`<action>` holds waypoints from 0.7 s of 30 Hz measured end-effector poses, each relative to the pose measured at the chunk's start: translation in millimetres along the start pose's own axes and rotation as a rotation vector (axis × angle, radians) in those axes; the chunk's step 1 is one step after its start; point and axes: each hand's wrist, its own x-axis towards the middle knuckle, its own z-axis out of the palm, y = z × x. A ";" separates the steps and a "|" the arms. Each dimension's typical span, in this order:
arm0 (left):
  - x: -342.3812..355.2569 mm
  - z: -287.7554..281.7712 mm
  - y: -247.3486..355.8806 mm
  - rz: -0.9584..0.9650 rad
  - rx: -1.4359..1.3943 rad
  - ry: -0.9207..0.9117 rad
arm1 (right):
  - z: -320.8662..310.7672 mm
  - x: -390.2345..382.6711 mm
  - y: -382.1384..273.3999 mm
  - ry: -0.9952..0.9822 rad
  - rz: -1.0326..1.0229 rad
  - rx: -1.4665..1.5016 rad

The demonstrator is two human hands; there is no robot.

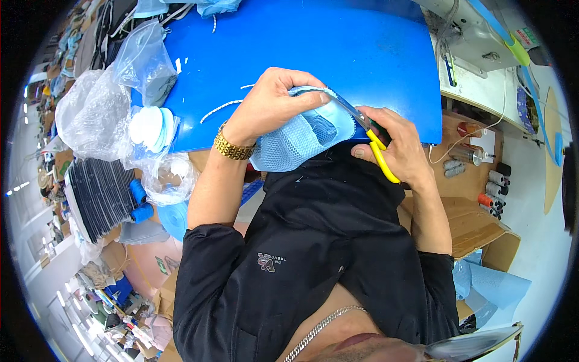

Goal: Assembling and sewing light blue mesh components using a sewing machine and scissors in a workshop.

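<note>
A light blue mesh fabric piece point(283, 151), sewn into a cup-like shape, hangs over the near edge of the blue table. My left hand point(280, 99) is closed on its upper edge, thumb on top. In my right hand point(398, 139) is a pair of scissors with yellow handles point(380, 158). Their blades lie along the fabric's upper right edge, close to my left fingertips; whether they touch the cloth I cannot tell. A thin white cord point(218, 110) sticks out on the table to the left of my left wrist.
Clear plastic bags point(90, 114) and white and pale blue round pads point(148, 128) sit at the blue table's point(362, 48) left edge. A sewing machine point(482, 33) stands far right. Thread spools point(496, 187) and a cardboard box point(476, 226) are at right, a dark stack point(99, 196) at left.
</note>
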 end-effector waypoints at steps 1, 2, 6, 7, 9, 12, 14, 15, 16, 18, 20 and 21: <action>-0.1 0.0 0.3 0.002 0.025 0.002 | 0.6 0.1 1.1 -0.001 0.001 -0.010; 0.2 0.0 -0.6 0.002 0.025 0.003 | 1.0 0.2 1.7 -0.002 0.003 -0.020; 0.7 1.0 0.5 0.018 0.030 -0.009 | 2.2 -0.2 1.7 0.006 0.021 0.016; 0.8 1.5 1.9 0.002 0.013 -0.029 | 2.7 -1.1 3.8 0.034 -0.014 0.007; 1.3 1.6 1.3 0.015 0.025 -0.036 | 0.8 -1.8 3.3 0.061 -0.051 -0.002; 0.5 1.3 1.5 0.012 0.027 -0.054 | -4.9 -3.2 -2.3 -0.052 0.093 0.016; 0.4 1.3 1.6 -0.001 0.016 -0.066 | -4.9 -4.9 -1.1 -0.056 0.082 0.007; 0.9 1.6 1.2 0.007 0.041 -0.069 | -4.8 -5.7 0.0 -0.055 0.081 0.007; 1.4 1.9 0.6 0.015 0.065 -0.072 | -4.6 -6.6 1.3 -0.047 0.071 0.015; 2.1 3.6 -2.7 0.036 0.055 -0.061 | -4.4 -7.1 1.4 -0.039 0.060 0.022; 1.9 3.5 -4.7 0.058 0.043 -0.050 | -3.9 -7.1 0.1 -0.040 0.045 0.022; 2.5 3.6 -4.5 0.066 0.047 -0.051 | -2.2 -7.9 2.9 -0.039 0.046 0.022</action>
